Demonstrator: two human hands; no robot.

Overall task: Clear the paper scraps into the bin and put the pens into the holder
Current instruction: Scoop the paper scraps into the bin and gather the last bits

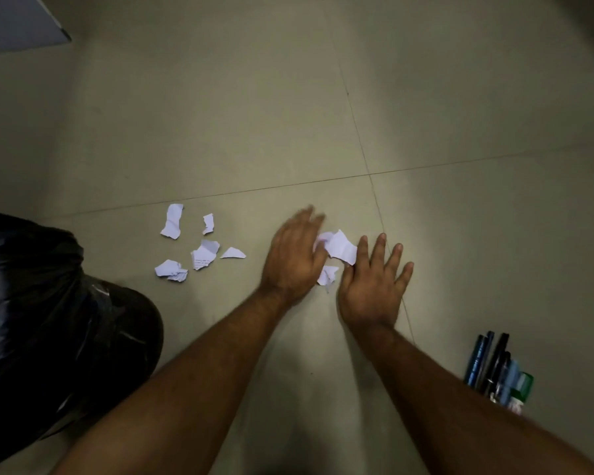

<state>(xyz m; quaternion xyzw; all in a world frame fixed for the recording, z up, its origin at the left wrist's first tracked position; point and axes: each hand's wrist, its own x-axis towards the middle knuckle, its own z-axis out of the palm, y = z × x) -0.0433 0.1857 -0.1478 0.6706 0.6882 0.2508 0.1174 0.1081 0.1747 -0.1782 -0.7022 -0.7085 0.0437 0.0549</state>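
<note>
Both hands are lying low over a pale tiled floor (426,114) crossed by thin grout lines, the left hand (294,257) and right hand (371,286) flanking a small heap of paper scraps (338,250), fingers spread flat and each grip wide open, pressing at the heap's edges without closing on anything. More torn scraps (199,245) are lying scattered on the floor to the left of the left hand, and beyond them a bin lined with a black bag (59,320) is standing. The pens (494,365) are sitting bunched, near the right forearm.
</note>
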